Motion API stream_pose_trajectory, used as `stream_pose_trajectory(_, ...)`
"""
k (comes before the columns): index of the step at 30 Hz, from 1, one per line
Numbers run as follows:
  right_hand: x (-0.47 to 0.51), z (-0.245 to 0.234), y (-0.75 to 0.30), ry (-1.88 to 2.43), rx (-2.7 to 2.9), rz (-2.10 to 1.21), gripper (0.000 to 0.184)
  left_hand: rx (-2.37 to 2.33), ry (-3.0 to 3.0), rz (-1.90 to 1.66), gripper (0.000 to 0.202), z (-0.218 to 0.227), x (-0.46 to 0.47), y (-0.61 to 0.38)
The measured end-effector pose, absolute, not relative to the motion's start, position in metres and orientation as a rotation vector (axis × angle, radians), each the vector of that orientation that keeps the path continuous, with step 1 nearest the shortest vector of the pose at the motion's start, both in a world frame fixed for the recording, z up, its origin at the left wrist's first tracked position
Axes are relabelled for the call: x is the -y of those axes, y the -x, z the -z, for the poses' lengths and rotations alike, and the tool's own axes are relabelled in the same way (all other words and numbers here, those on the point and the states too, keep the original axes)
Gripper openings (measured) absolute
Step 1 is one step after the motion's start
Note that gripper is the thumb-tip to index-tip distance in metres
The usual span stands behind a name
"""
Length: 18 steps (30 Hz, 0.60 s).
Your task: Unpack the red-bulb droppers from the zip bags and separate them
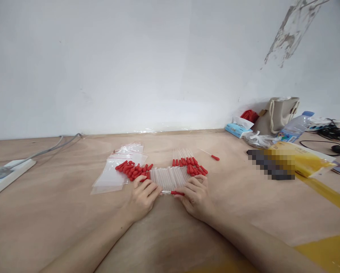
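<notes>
A spread of several clear droppers with red bulbs (170,172) lies on the wooden table (59,220). My left hand (143,197) rests at the left side of the heap, its fingers curled on the clear tubes. My right hand (197,197) pinches one dropper (172,193) by its red bulb at the near edge of the heap. One stray dropper (211,155) lies apart at the back right. A stack of clear zip bags (117,170) lies left of the droppers.
A white power strip (8,172) with a grey cable sits at the far left. At the back right stand a beige tote bag (278,115), a water bottle (296,129), a tissue pack (238,129), a yellow packet (303,159) and black cables (333,132).
</notes>
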State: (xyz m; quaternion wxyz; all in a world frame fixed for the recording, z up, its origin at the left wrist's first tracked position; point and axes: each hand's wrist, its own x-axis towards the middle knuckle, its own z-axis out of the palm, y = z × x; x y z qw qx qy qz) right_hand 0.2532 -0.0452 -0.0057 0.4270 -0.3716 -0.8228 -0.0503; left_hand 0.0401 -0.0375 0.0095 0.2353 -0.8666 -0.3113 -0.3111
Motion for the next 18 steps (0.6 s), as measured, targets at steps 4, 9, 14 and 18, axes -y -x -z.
stream_pose_trajectory(4,0.0487,0.0062,-0.2541,0.923,2.065,0.129,0.01,0.849,2.4,0.863,0.015,-0.0123,0.0389,-0.0397)
stream_pose_trajectory(9,0.0479,0.0034,-0.2567,0.908,2.107,0.054,0.012,0.832,2.444,0.851,0.017,-0.0124,0.0389,-0.0399)
stream_pose_trajectory(14,0.0472,0.0011,-0.2587,0.875,2.129,-0.003,0.015,0.794,2.461,0.857,0.014,-0.0111,0.0382,-0.0387)
stream_pose_trajectory(18,0.0475,-0.0004,-0.2602,0.864,2.134,-0.027,0.015,0.754,2.484,0.865,0.013,-0.0084,0.0381,-0.0372)
